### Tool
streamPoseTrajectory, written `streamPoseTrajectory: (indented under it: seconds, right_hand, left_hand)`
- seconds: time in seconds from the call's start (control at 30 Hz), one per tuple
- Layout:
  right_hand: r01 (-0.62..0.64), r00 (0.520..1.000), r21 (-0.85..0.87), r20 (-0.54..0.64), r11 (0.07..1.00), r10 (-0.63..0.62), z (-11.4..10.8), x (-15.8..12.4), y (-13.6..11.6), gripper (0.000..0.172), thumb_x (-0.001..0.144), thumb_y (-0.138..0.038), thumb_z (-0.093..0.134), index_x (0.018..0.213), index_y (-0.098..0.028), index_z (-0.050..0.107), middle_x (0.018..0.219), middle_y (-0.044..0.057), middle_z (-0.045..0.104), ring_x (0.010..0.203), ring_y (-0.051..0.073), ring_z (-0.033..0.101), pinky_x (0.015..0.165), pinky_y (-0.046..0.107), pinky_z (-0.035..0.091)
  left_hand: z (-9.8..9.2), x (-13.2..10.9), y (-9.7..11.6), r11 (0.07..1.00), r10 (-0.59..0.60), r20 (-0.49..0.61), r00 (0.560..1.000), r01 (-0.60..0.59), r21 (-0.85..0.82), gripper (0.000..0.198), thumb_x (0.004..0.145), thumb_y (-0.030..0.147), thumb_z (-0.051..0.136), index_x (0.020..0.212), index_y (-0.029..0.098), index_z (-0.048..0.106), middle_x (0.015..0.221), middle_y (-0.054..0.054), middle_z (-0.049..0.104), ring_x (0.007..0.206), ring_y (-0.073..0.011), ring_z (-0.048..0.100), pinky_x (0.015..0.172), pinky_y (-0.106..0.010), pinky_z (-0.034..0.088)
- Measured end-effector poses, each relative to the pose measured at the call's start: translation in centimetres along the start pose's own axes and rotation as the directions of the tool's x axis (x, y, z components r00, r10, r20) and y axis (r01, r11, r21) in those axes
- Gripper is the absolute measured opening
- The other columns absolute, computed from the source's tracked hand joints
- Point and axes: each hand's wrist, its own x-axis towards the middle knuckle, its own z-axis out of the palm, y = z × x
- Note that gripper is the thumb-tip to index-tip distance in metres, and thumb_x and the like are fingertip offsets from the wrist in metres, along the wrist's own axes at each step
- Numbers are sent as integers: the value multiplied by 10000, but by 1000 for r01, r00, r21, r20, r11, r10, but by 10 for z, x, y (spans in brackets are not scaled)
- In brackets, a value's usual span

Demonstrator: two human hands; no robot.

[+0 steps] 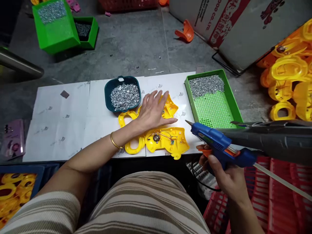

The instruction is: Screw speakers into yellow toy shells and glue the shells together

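My left hand [153,110] lies flat with its fingers spread on a yellow plastic toy shell [171,108] on the white paper-covered board [73,117]. A second yellow shell [168,139] lies nearer me, open side up, with a small speaker and wires inside. My right hand [226,178] grips a blue hot glue gun [214,141], whose nozzle points left toward the shells and hovers just right of them. A white glue stick trails from its back.
A dark teal bowl of small screws [124,95] stands behind the shells. A green tray [212,100] with screws sits at the right. Green boxes [58,26] of screws stand on the floor. Yellow shells are piled at the far right [290,78]. A red crate [275,201] is below.
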Motion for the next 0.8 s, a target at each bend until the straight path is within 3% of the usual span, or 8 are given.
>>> streamPoseTrajectory:
  seconds: [0.1, 0.3, 0.47, 0.6, 0.8]
  right_hand:
    - [53, 998, -115, -33, 992, -57, 1, 10, -2, 306, 898, -460, 564, 805, -192, 678, 651, 44, 671, 552, 173, 637, 538, 297, 530]
    - [140, 987, -341, -24, 930, -157, 4, 28, -10, 331, 895, -477, 535, 939, -195, 704, 767, 77, 712, 710, 241, 692, 676, 366, 562]
    - [115, 993, -290, 18, 950, -115, 13, 37, -12, 354, 914, -475, 500, 952, -180, 691, 803, 87, 729, 800, 249, 708, 760, 369, 560]
    - [42, 999, -279, 43, 959, -31, 19, 40, -12, 425, 917, -507, 468, 1011, -151, 680, 750, 82, 723, 744, 243, 708, 722, 363, 558]
    - [-18, 1000, -233, 20, 972, 23, 24, 42, -10, 438, 913, -521, 467, 1017, -143, 661, 776, 85, 737, 706, 228, 713, 719, 357, 566]
  left_hand:
    - [4, 2, 7, 998, 37, 57, 998, -34, -53, 963, 770, 651, 642, 1484, 132, 257, 1471, -229, 387, 1310, -384, 405, 1099, -530, 309]
    - [1, -4, 18, 985, 142, 65, 988, -134, -105, 991, 731, 553, 716, 1491, 127, 244, 1416, -196, 430, 1254, -361, 428, 1064, -494, 350]
    - [2, -7, 19, 982, 165, 50, 985, -159, -107, 999, 746, 520, 727, 1506, 146, 198, 1418, -192, 417, 1257, -360, 417, 1080, -500, 321]
    - [3, -8, 19, 978, 168, 29, 985, -163, -128, 1026, 744, 495, 741, 1523, 179, 153, 1417, -187, 422, 1241, -362, 432, 1079, -517, 308]
    - [3, -8, 21, 979, 161, 29, 987, -156, -128, 994, 734, 485, 758, 1499, 136, 227, 1418, -200, 422, 1249, -361, 427, 1098, -513, 290]
